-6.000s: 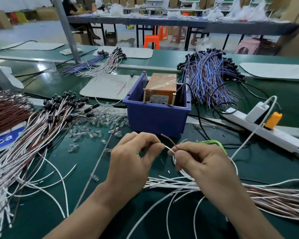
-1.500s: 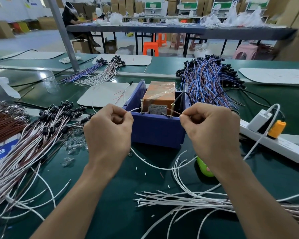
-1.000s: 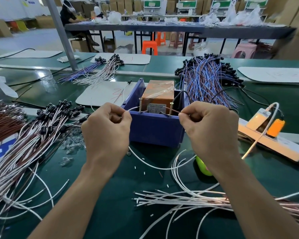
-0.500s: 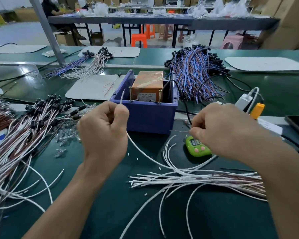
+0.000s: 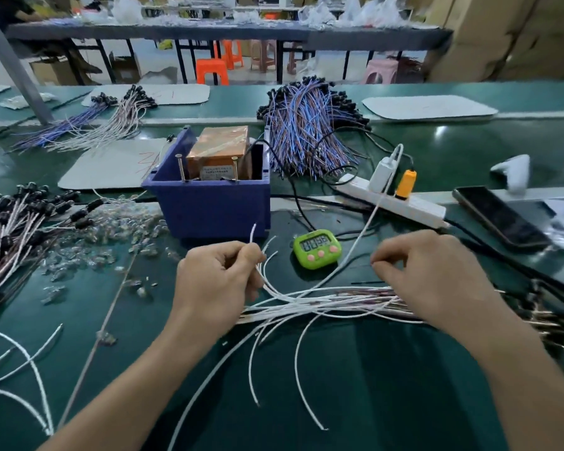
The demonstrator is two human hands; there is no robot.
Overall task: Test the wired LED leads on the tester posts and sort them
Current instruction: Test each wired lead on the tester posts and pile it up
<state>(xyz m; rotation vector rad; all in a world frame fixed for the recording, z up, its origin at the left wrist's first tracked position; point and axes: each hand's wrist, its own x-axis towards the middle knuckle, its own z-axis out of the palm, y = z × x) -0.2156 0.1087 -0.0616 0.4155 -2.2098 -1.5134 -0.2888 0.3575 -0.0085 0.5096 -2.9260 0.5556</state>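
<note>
The person's left hand (image 5: 215, 281) and right hand (image 5: 437, 275) are bare. The left forearm (image 5: 134, 385) and right forearm (image 5: 531, 385) are likewise bare from the wrists to the lower edge of view.

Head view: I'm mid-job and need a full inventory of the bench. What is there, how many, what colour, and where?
blue plastic bin: one, blue, bench centre
orange-brown tester box: one, orange-brown, inside the bin
brass tester posts: two, brass, at the bin's front rim
green digital timer: one, green, in front of the bin, to its right
white power strip: one, white, right of the bin
black phone: one, black, far right
loose white wired leads: many, white, front centre
black-capped white-and-brown leads: many, left edge
blue-and-brown leads: many, behind the bin, to its right
clear loose LEDs: many, clear, left of the bin
left hand: pinches some loose white wired leads
right hand: fingers curled over the leads; hold unclear
</note>
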